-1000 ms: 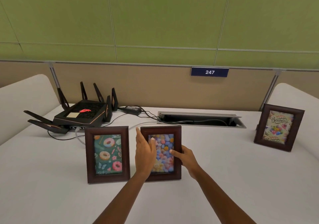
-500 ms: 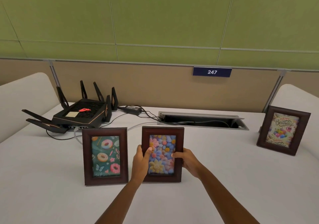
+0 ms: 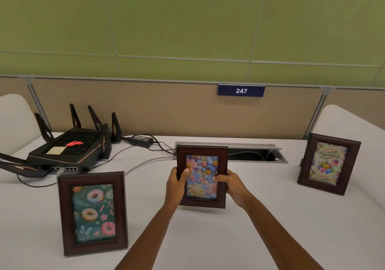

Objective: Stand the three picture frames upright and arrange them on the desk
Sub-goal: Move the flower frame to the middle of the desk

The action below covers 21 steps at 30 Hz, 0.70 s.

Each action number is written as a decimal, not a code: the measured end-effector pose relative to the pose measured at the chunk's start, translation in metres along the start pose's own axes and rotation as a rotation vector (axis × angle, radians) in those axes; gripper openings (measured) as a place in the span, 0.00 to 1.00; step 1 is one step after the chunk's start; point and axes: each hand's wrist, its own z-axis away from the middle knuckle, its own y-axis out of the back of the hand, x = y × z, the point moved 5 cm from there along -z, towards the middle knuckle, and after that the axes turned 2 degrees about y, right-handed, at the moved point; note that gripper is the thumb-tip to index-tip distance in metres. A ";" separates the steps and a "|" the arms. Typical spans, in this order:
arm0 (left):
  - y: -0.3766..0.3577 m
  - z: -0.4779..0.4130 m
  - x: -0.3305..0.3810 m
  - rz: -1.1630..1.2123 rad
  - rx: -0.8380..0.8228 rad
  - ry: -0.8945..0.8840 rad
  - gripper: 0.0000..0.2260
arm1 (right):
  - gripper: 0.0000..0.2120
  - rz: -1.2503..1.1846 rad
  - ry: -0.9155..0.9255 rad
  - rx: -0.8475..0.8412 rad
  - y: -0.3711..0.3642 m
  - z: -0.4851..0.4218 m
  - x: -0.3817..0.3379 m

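Note:
Three dark wooden picture frames are on the white desk (image 3: 260, 228). The flower frame (image 3: 201, 165) is upright in the middle, held at both side edges: my left hand (image 3: 176, 183) grips its left edge, my right hand (image 3: 230, 183) its right edge. Whether its base touches the desk I cannot tell. The donut frame (image 3: 92, 212) stands upright at the front left, apart from my hands. The birthday frame (image 3: 328, 163) stands upright at the far right.
A black router (image 3: 68, 151) with antennas sits at the back left, with cables and a power adapter (image 3: 141, 140) trailing toward an open cable tray (image 3: 256, 155) behind the flower frame. A beige partition with a "247" sign (image 3: 241, 90) bounds the desk's back.
Both hands closed on the flower frame's sides and carried it away from the donut frame, toward the back and middle of the desk. The other two frames have stayed put.

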 end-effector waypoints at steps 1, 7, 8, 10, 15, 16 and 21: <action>-0.005 -0.005 0.000 -0.003 -0.016 0.002 0.17 | 0.12 0.000 -0.001 0.013 0.007 -0.005 -0.002; -0.028 -0.037 -0.003 -0.114 -0.050 -0.002 0.16 | 0.13 -0.038 0.001 0.075 0.037 -0.040 -0.008; -0.031 -0.043 -0.004 -0.134 -0.053 -0.007 0.16 | 0.13 -0.036 0.000 0.081 0.040 -0.046 -0.008; -0.034 -0.053 -0.006 -0.168 -0.058 -0.009 0.16 | 0.14 -0.024 -0.001 0.082 0.044 -0.057 -0.009; -0.035 -0.074 -0.013 -0.208 -0.031 -0.016 0.15 | 0.14 -0.020 -0.014 0.088 0.045 -0.079 -0.006; -0.034 -0.077 -0.015 -0.212 -0.017 -0.015 0.15 | 0.14 -0.024 -0.021 0.089 0.043 -0.082 -0.003; -0.026 -0.081 -0.021 -0.220 0.048 -0.026 0.15 | 0.16 -0.021 -0.047 0.099 0.035 -0.090 0.003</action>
